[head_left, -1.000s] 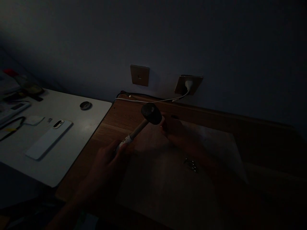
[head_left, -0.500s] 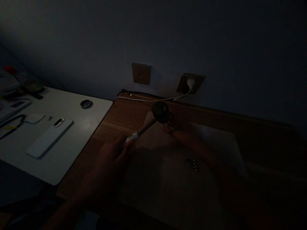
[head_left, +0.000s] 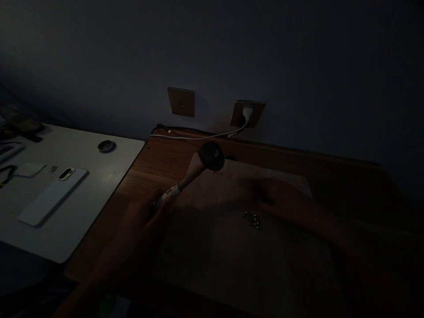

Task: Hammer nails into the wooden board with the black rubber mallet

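My left hand (head_left: pixel 145 212) is wrapped round the handle of a mallet (head_left: pixel 192 176), which has a dark rounded head and a white patterned band above the grip. The mallet slants up and away over a pale board (head_left: pixel 212 247). A tiny shiny bit shows just under the head's lower edge; its kind is too dim to tell. My right hand (head_left: pixel 271 192) hovers over the board's right part, apart from the mallet, its fingers dark and smeared. Closest to it lie several small shiny curved metal pieces, perhaps hooks (head_left: pixel 253 221).
The board rests on a wooden table (head_left: pixel 142 170) against the wall. A white cable (head_left: pixel 198 138) runs along its back to a wall socket (head_left: pixel 256 115). On the adjoining white table (head_left: pixel 96 185) are a phone (head_left: pixel 54 194) and a small round object (head_left: pixel 106 146).
My right hand has come away from beside the mallet's head, back towards me and to the right. The left hand still grips the mallet. The view has turned slightly right.
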A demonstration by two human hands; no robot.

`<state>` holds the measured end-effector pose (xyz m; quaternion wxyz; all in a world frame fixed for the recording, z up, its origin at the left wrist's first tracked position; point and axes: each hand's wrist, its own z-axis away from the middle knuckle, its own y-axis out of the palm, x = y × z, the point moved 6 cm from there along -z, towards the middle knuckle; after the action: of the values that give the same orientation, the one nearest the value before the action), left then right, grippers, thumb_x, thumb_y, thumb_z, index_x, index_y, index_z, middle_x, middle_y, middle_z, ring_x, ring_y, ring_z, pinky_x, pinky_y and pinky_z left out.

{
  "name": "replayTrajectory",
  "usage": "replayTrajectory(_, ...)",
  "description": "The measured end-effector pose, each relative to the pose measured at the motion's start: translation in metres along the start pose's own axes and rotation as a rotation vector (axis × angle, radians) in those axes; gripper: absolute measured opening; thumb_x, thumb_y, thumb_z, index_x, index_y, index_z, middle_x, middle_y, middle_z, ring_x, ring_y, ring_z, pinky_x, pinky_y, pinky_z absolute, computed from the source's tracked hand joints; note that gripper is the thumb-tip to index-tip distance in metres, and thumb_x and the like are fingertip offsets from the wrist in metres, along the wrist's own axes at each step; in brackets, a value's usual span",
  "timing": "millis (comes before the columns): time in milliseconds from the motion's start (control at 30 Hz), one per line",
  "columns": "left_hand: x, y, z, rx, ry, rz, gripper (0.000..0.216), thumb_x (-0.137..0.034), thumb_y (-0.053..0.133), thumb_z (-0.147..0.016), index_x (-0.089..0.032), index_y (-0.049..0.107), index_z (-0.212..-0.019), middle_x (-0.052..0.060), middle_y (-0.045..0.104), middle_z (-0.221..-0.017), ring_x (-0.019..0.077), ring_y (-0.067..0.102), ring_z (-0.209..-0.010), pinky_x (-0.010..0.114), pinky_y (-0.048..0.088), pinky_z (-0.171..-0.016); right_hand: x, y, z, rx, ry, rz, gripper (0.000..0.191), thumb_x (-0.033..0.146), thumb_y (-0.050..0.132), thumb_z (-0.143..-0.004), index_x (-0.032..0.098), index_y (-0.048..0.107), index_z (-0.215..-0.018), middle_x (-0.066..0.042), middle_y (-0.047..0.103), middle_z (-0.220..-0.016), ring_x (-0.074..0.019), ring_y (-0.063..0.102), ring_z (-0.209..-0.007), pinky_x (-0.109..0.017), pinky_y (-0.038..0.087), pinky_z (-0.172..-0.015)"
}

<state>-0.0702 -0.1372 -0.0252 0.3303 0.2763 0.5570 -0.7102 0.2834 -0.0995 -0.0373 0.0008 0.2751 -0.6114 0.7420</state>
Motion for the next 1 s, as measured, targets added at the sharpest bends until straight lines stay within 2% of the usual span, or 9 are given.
replayTrajectory(67, 0.007, -0.001, 0.002, -0.023, -0.035, 0.048, 0.057, -0.073, 0.051, -0.098, -0.02, 0.073, -0.1, -0.001, 0.067, -0.069, 0.0162, 0.056, -0.058, 0.023, 0.035, -0.049, 0.004, 0.006, 0.0, 0.059, -0.004, 0.015, 0.029, 0.017, 0.066, -0.085, 0.019, 0.077, -0.112, -0.016, 0.08, -0.12, -0.0322, 0.078, -0.104, -0.047, 0.062, -0.093)
replayTrajectory(133, 0.016, -0.004, 0.004, -0.04, -0.06, 0.066, 0.059, -0.074, 0.052, -0.098, -0.02, 0.074, -0.103, 0.0, 0.069, -0.072, 0.0166, 0.058, -0.06, 0.023, 0.037, -0.048, 0.008, 0.007, -0.008, 0.06, -0.004, -0.004, 0.029, 0.013, 0.065, -0.083, 0.02, 0.076, -0.109, -0.014, 0.081, -0.113, -0.0286, 0.078, -0.097, -0.042, 0.061, -0.087)
replayTrajectory(233, 0.028, -0.01, 0.005, -0.062, -0.055, 0.037, 0.063, -0.078, 0.053, -0.096, -0.019, 0.074, -0.097, 0.001, 0.069, -0.073, 0.0172, 0.059, -0.061, 0.023, 0.039, -0.05, 0.016, 0.0, -0.028, -0.019, -0.027, -0.068, 0.027, 0.011, 0.07, -0.077, 0.021, 0.074, -0.102, -0.01, 0.08, -0.104, -0.0265, 0.075, -0.091, -0.038, 0.058, -0.082)
replayTrajectory(400, 0.035, -0.021, 0.006, -0.086, -0.051, -0.019, 0.067, -0.082, 0.051, -0.093, -0.019, 0.073, -0.092, 0.001, 0.066, -0.069, 0.02, 0.06, -0.066, 0.025, 0.043, -0.054, 0.031, -0.005, -0.072, -0.125, -0.054, -0.207, 0.028, 0.014, 0.071, -0.081, 0.021, 0.073, -0.108, -0.005, 0.076, -0.092, -0.0217, 0.071, -0.079, -0.034, 0.055, -0.075)
replayTrajectory(600, 0.035, -0.027, 0.009, -0.088, -0.056, -0.024, 0.063, -0.078, 0.048, -0.096, -0.02, 0.073, -0.091, 0.0, 0.065, -0.07, 0.0194, 0.06, -0.065, 0.026, 0.044, -0.057, 0.037, 0.008, -0.1, -0.13, -0.07, -0.206, 0.034, 0.008, 0.069, -0.08, 0.021, 0.075, -0.111, -0.005, 0.077, -0.096, -0.0214, 0.072, -0.084, -0.034, 0.055, -0.079)
replayTrajectory(767, 0.041, -0.029, 0.01, -0.085, -0.058, -0.029, 0.063, -0.077, 0.049, -0.096, -0.02, 0.073, -0.088, 0.001, 0.067, -0.069, 0.0192, 0.06, -0.063, 0.025, 0.045, -0.054, 0.037, 0.01, -0.103, -0.096, -0.106, -0.143, 0.037, 0.01, 0.071, -0.081, 0.021, 0.076, -0.115, -0.006, 0.08, -0.101, -0.0238, 0.074, -0.09, -0.036, 0.057, -0.086)
replayTrajectory(900, 0.044, -0.028, 0.011, -0.08, -0.063, -0.03, 0.061, -0.076, 0.051, -0.096, -0.02, 0.074, -0.09, 0.002, 0.07, -0.071, 0.0205, 0.063, -0.066, 0.025, 0.047, -0.055, 0.046, 0.012, -0.103, -0.111, -0.168, -0.036, 0.033, 0.01, 0.065, -0.087, 0.023, 0.078, -0.114, -0.009, 0.081, -0.11, -0.0275, 0.075, -0.101, -0.04, 0.058, -0.093)
replayTrajectory(1000, 0.046, -0.028, 0.012, -0.091, -0.065, -0.017, 0.06, -0.075, 0.053, -0.095, -0.019, 0.074, -0.087, 0.003, 0.07, -0.069, 0.0207, 0.063, -0.063, 0.025, 0.046, -0.053, 0.049, 0.014, -0.103, -0.122, -0.167, -0.011, 0.031, 0.013, 0.064, -0.09, 0.023, 0.078, -0.116, -0.01, 0.082, -0.111, -0.0291, 0.076, -0.1, -0.042, 0.059, -0.092)
